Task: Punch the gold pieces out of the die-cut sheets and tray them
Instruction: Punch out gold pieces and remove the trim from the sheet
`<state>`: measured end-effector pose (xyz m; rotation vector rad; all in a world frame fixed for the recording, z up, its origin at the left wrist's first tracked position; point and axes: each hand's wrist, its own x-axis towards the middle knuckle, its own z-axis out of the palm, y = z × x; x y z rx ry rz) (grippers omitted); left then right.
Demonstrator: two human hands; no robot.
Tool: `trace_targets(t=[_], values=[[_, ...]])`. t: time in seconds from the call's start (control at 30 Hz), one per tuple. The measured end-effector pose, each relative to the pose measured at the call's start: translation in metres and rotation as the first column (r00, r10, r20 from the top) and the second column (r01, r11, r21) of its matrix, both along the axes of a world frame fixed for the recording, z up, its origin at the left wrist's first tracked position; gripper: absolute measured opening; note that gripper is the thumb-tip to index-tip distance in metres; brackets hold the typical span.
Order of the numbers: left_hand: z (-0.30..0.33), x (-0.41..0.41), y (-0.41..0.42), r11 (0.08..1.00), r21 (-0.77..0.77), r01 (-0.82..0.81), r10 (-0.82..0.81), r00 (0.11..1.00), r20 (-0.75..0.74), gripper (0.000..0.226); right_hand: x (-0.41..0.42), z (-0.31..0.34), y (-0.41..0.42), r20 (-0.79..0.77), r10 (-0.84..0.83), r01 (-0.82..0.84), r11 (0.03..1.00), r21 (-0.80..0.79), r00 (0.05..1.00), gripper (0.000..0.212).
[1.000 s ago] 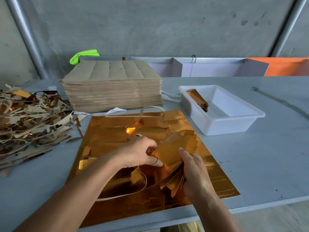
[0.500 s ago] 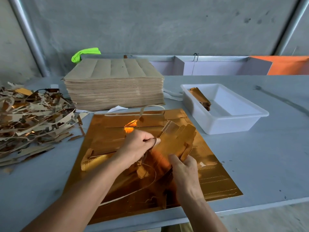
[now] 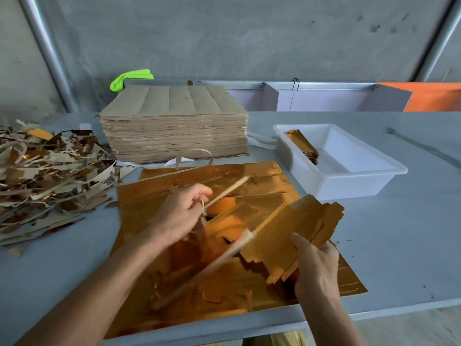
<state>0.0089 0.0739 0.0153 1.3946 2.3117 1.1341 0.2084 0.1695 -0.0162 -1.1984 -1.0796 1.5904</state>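
We see a bundle of punched gold pieces (image 3: 304,228) held above the gold die-cut sheets (image 3: 174,196) on the grey table (image 3: 399,233), our right hand (image 3: 316,265) curled round its near end. Our left hand (image 3: 179,216) pinches a thin waste strip (image 3: 229,188). A white tray (image 3: 349,178) holding gold pieces sits to the right; a brown sheet stack (image 3: 174,126) and a scrap pile (image 3: 50,176) lie behind and to the left.

Grey concrete wall (image 3: 224,38) standing behind a pale grey table (image 3: 399,233), metal poles (image 3: 47,53) leaning up either side, low white partition panels (image 3: 324,97) and an orange board (image 3: 434,97) running along the table's far edge.
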Motion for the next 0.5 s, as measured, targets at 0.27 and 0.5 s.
trace_targets(t=[0.27, 0.5], values=[[0.006, 0.087, -0.008, 0.914, -0.361, 0.186, -0.369, 0.751, -0.548, 0.095, -0.007, -0.003, -0.005, 0.155, -0.017, -0.010, 0.985, 0.172, 0.988, 0.024], [-0.018, 0.074, -0.019, 0.891, -0.433, 0.136, -0.344, 0.825, -0.448, 0.039, 0.003, 0.005, 0.000, 0.156, 0.023, -0.053, 0.980, 0.193, 0.987, 0.027]])
